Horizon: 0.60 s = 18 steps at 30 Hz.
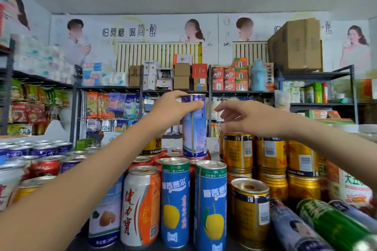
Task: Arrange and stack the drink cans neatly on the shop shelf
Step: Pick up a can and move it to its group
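Note:
My left hand (173,108) grips the top of a tall blue and white can (194,128), which stands upright on the red cans (173,155) at the back of the display. My right hand (242,117) hovers just right of that can with its fingers loosely spread, holding nothing, above the stacked gold cans (269,155). In front stand two tall blue cans with a yellow fruit (175,199), an orange and white can (140,206) and a single gold can (251,210).
Blue and red cans (40,159) crowd the left side. A blue can (295,228) and a green can (336,224) lie on their sides at the lower right, next to a bag (350,187). Behind are dark shelves (212,91) with boxes and packets.

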Each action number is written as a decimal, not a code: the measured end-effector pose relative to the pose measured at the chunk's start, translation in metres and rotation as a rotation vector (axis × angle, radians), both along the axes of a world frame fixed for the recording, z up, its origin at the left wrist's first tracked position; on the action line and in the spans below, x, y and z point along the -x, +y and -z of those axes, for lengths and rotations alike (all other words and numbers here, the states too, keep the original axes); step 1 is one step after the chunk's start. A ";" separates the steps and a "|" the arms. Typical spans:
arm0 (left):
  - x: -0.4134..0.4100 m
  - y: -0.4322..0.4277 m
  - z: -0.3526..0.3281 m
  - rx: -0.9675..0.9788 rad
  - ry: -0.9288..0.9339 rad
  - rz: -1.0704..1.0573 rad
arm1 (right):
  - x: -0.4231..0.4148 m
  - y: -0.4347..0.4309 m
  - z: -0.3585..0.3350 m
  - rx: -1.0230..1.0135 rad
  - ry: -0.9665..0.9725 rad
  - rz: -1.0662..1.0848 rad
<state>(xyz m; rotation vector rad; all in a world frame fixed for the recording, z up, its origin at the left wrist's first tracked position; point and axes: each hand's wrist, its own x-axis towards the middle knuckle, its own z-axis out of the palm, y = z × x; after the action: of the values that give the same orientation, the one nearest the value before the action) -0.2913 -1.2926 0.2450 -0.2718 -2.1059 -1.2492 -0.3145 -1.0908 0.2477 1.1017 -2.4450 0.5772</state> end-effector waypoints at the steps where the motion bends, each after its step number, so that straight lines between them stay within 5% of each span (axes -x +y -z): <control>1: 0.000 0.001 0.001 0.006 -0.005 0.006 | 0.002 -0.001 0.001 0.017 -0.008 -0.003; 18: 0.002 0.009 0.004 0.052 -0.117 0.036 | -0.001 -0.025 0.008 0.151 -0.114 -0.059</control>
<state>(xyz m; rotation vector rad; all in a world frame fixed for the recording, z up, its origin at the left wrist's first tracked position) -0.2936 -1.2832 0.2414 -0.2661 -2.2449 -1.2595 -0.3135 -1.1161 0.2397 1.1096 -2.4244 0.8493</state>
